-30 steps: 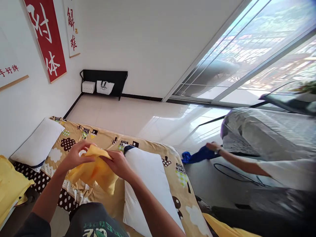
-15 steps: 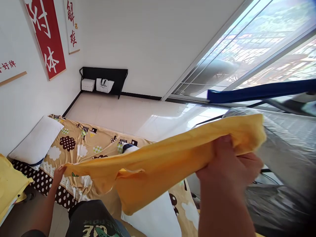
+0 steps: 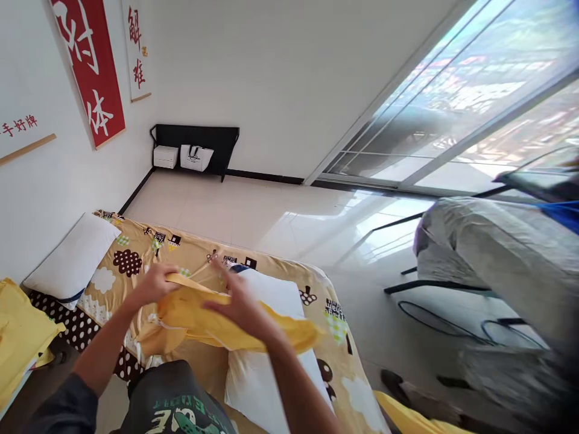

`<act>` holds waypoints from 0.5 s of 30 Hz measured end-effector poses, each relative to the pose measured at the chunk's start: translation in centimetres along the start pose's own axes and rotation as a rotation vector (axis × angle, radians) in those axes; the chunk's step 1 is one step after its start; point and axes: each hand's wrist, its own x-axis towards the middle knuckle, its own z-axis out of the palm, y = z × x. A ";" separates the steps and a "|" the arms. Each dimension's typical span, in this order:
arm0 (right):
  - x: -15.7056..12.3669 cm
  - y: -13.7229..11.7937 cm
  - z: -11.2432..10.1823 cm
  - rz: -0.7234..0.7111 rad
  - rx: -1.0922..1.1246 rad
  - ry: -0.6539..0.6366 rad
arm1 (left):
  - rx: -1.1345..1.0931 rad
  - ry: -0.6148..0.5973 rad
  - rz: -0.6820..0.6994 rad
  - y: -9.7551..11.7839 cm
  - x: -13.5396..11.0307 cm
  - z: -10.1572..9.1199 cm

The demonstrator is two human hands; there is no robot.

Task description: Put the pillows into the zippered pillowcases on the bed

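Observation:
A yellow cloth (image 3: 212, 322) is held over the bed between both hands. My left hand (image 3: 154, 283) pinches its left end, fingers closed on the fabric. My right hand (image 3: 237, 301) lies on top of the cloth near its middle, fingers stretched out and spread, slightly blurred. The cloth trails to the right over a white pillow (image 3: 266, 355). Below it lies the bedspread (image 3: 136, 253) with a tan cartoon pattern.
A second white pillow (image 3: 72, 259) lies by the wall at the left. More yellow fabric (image 3: 18, 337) sits at the far left edge. A covered chair (image 3: 488, 241) stands to the right on the tiled floor. A black rack (image 3: 199, 144) with a bag is in the far corner.
The cloth was stretched wide with my right hand raised far right; now my right hand has come back to the middle and the cloth is gathered low over the bed. The other person's blue cloth has left view.

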 end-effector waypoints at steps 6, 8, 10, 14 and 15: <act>0.8 -3.5 3.8 0.091 0.368 -0.122 | -0.098 -0.030 0.124 -1.5 -0.5 1.1; 0.5 -2.8 2.3 0.150 0.441 0.001 | -0.142 -0.112 0.065 -5.8 -2.5 1.4; 0.2 -2.4 1.1 0.202 0.482 0.104 | -0.116 -0.199 -0.064 -10.2 -4.5 3.3; -0.2 -3.0 0.4 0.228 0.540 0.176 | -0.038 -0.136 -0.179 -14.8 -7.2 9.5; -0.2 -3.1 0.3 0.228 0.549 0.174 | -0.024 -0.103 -0.181 -15.1 -7.5 10.8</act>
